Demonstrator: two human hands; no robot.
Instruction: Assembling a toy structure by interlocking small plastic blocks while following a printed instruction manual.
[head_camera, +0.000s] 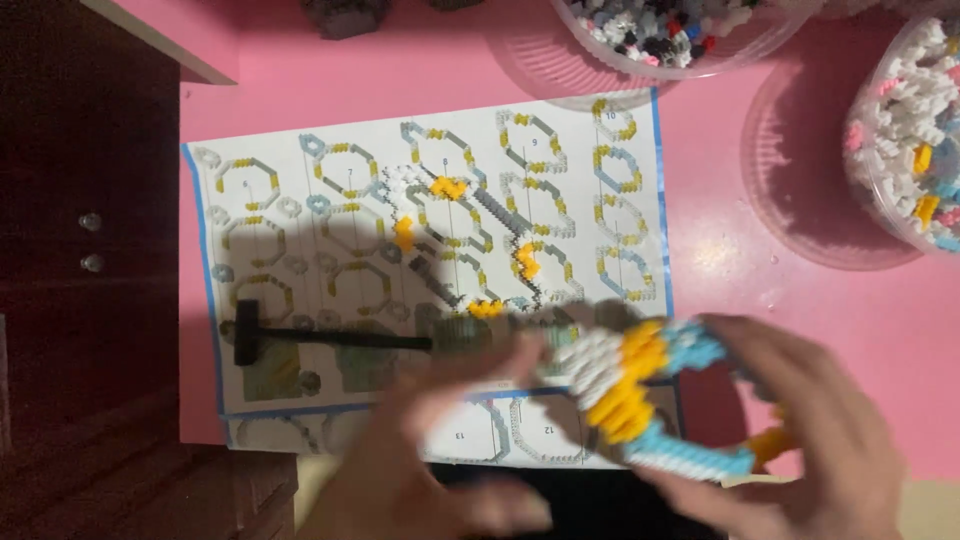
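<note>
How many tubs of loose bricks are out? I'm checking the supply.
2, both cut off by the frame: one tub of mixed dark, white and red bricks at the top edge, and one tub of mostly white bricks at the right edge. More may sit outside the view.

Glossy pink tabletop (740, 260), my blue-edged white instruction sheet (560, 120) patterned with grey-and-yellow rings, small black hammer (250, 335), white, yellow and light-blue brick model (630, 390) in my grasp, clear tub of white, pink and yellow bricks (915, 140).

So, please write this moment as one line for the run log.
right hand: holds block model | left hand: touches model, blurred | instruction sheet: on pink table | small hammer: on sheet
</note>
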